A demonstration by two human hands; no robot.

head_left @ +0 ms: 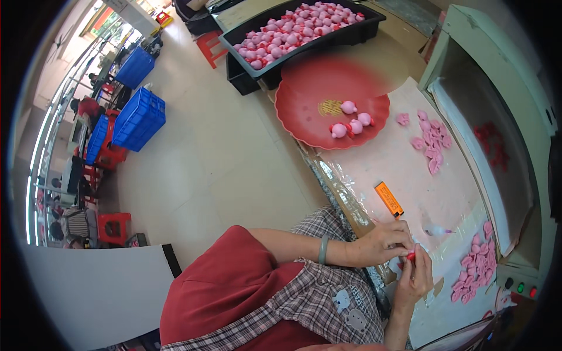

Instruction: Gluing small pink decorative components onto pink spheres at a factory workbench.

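Observation:
My left hand (386, 243), with a pale bangle at the wrist, and my right hand (417, 275) meet over the near part of the work table. Their fingertips pinch a small red piece (411, 256) between them; the rest of it is hidden by the fingers. Just beyond the hands lies a small clear bottle (437, 230) with a thin pinkish tip. An orange rectangular box (389, 199) rests farther up the table. To the right of my hands is a loose pile of pink moulded pieces (475, 266).
A red scalloped plate (298, 120) holds several pink-and-red figures. Behind it, a black tray (351, 42) is heaped with similar figures. More pink pieces (432, 140) lie beside a pale green machine (456, 41) with red pieces inside. Blue crates (140, 120) stand across the aisle.

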